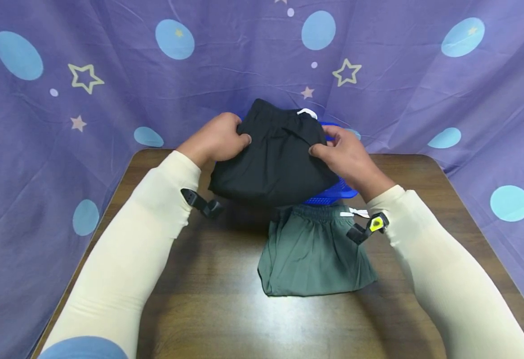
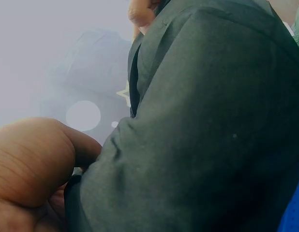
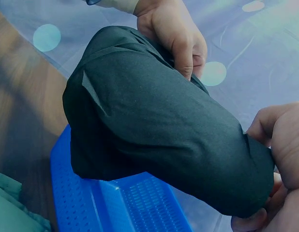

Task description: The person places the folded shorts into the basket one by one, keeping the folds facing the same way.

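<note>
Black shorts (image 1: 275, 159) with a white drawstring are held up by both hands, in front of and above a blue plastic basket (image 3: 77, 193). My left hand (image 1: 221, 137) pinches their left edge, thumb on the near face. On the opposite edge my right hand (image 1: 345, 154) grips the cloth between thumb and fingers. In the right wrist view the black cloth hangs over the basket, and part of the basket's inside shows below it. Green shorts (image 1: 318, 254) with a white drawstring lie on the table just in front of the basket.
The brown wooden table (image 1: 226, 309) reaches back to a purple curtain (image 1: 253, 60) printed with stars and blue ovals. A black strap with a small device (image 1: 201, 203) sits on the left wrist, and another strap (image 1: 367, 227) on the right.
</note>
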Tool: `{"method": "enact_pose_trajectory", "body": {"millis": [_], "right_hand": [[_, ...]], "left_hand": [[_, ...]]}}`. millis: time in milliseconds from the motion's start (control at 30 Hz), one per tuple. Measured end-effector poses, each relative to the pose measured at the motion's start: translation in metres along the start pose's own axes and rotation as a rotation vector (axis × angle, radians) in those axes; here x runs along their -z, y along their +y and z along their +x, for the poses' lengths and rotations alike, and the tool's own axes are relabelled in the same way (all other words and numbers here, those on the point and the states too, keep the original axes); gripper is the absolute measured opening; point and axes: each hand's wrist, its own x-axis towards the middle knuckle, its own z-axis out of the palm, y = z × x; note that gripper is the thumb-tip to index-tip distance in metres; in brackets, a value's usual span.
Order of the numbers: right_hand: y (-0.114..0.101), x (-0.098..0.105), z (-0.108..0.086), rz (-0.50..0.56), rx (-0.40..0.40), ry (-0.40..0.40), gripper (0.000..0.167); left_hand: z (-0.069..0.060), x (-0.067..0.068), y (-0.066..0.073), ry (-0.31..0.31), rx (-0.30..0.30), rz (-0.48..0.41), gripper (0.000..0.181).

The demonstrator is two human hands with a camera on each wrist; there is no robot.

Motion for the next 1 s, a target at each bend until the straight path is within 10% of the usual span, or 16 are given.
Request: {"method": "enact_pose_trajectory", "body": {"millis": [700,1000], "right_hand": [[-0.003,0.004,0.012,0.040,-0.002,0.073,0.039],[0.009,0.003,0.023,-0.142,-0.004,0.108,0.040]], "left_hand": [[0.017,0.005,0.007,0.034,0.010,-0.014,0.023],[0.034,-0.006,0.002,0.016,0.061,0.010,0.036]]}}
